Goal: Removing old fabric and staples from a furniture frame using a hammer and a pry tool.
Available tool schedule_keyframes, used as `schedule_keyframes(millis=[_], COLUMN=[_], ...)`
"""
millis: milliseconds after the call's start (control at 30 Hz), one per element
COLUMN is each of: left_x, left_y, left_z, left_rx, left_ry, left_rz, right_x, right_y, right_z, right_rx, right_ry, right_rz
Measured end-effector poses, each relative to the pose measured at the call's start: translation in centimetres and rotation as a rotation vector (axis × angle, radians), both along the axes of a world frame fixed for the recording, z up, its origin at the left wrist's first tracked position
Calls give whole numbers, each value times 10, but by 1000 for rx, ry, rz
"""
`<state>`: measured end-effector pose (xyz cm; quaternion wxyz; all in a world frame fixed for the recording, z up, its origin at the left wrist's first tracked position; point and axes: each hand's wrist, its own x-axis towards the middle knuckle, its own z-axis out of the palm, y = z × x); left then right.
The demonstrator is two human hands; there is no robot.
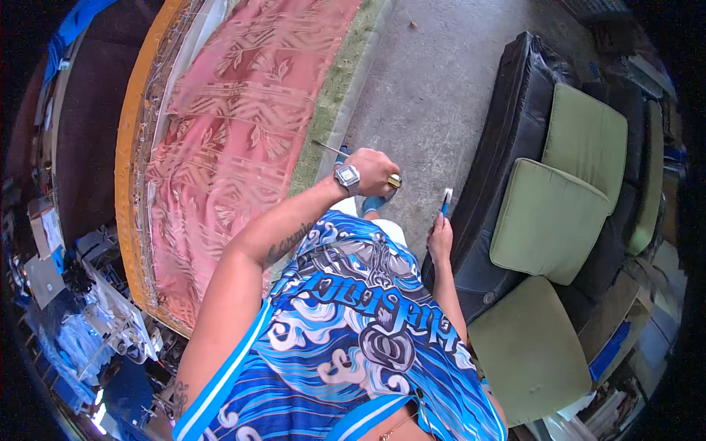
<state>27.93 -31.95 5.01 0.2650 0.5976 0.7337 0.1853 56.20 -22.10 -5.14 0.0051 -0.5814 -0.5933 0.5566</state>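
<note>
My left hand (pixel 375 170), below a wristwatch (pixel 347 177), is closed around the yellow-and-black handle (pixel 394 181) of a tool with a thin metal shaft (pixel 331 148). The shaft points left, its tip over the green woven strip (pixel 331 105) along the edge of an upholstered furniture piece; whether it touches cannot be told. Worn pink patterned fabric (pixel 237 149) covers most of that piece. Lower on the right, my right hand (pixel 440 240) grips a blue-handled tool (pixel 444 207) with a pale tip, pointing up beside a black sofa.
An orange-brown frame edge (pixel 128 165) bounds the pink piece, with loose fibres along it. The black sofa (pixel 496 127) stands at right, bearing green cushions (pixel 551 220). Concrete floor (pixel 424 82) runs between them. Assorted clutter (pixel 105 325) fills the lower left.
</note>
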Motion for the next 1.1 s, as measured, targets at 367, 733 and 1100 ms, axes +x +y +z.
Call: schedule_keyframes(millis=[367, 733, 1100], left_x=[-18, -7, -1], left_y=[17, 18, 27], left_z=[12, -19, -38], left_rx=[35, -94, -271], left_ry=[-130, 40, 241], left_rz=[290, 139, 192], right_x=[-72, -96, -26], right_y=[44, -30, 35], right_z=[124, 34, 5], right_rx=[217, 635, 327], right_ry=[506, 158, 187], right_rz=[-196, 463, -15])
